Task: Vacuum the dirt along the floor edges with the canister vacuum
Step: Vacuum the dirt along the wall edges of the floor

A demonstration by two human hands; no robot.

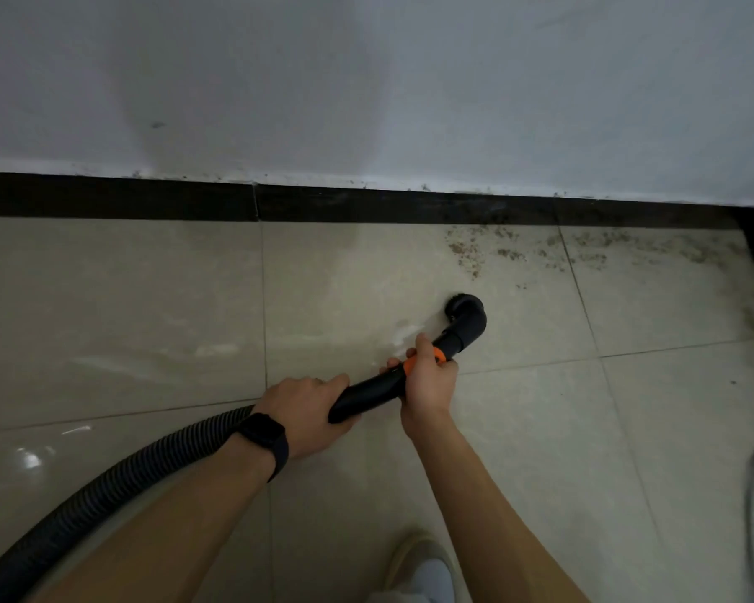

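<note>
I see my left hand wrapped around the rear of the black vacuum wand. My right hand grips it just ahead, at the orange collar. The two hands are close but not touching. Beyond the right hand the elbow brush nozzle points down at the tile floor, near the brown dirt scattered along the black baseboard. The ribbed hose runs under my left wrist.
</note>
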